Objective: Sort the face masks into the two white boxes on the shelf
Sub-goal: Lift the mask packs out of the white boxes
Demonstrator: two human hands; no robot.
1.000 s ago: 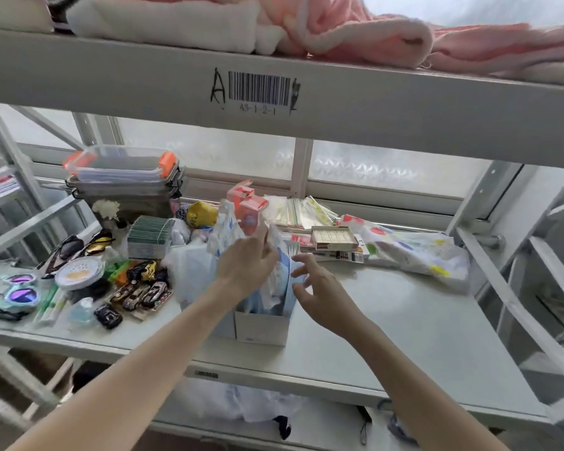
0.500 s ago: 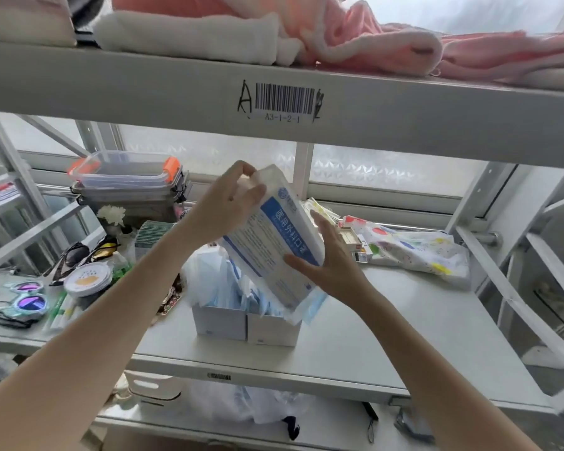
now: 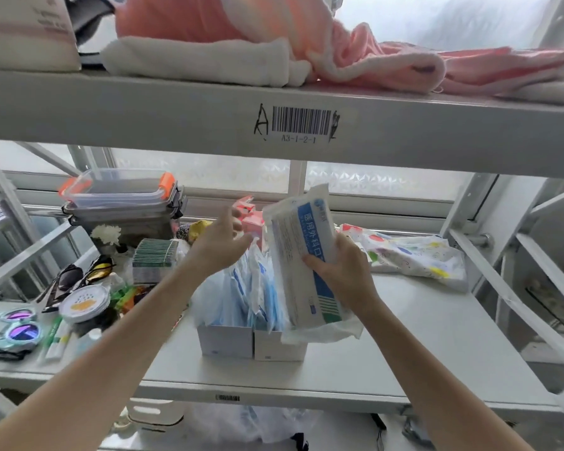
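Two white boxes stand side by side on the shelf, the left box [image 3: 225, 341] and the right box [image 3: 279, 348]. Both are stuffed with upright blue face masks in clear wrappers [image 3: 241, 294]. My right hand [image 3: 342, 271] grips a white pack of masks with a blue label [image 3: 306, 252], held upright above the right box. My left hand [image 3: 220, 245] hovers over the masks in the boxes with fingers relaxed, holding nothing.
Left of the boxes lie sunglasses [image 3: 75, 275], a round tin [image 3: 83, 302], a green stack of packets [image 3: 155, 255] and clear tubs with orange clips [image 3: 121, 193]. A patterned bag [image 3: 414, 255] lies at the right. The upper shelf beam [image 3: 300, 125] hangs just above.
My left hand let go of the pack's top and dropped toward the masks in the boxes. My right hand turned the pack more upright and keeps it alone.
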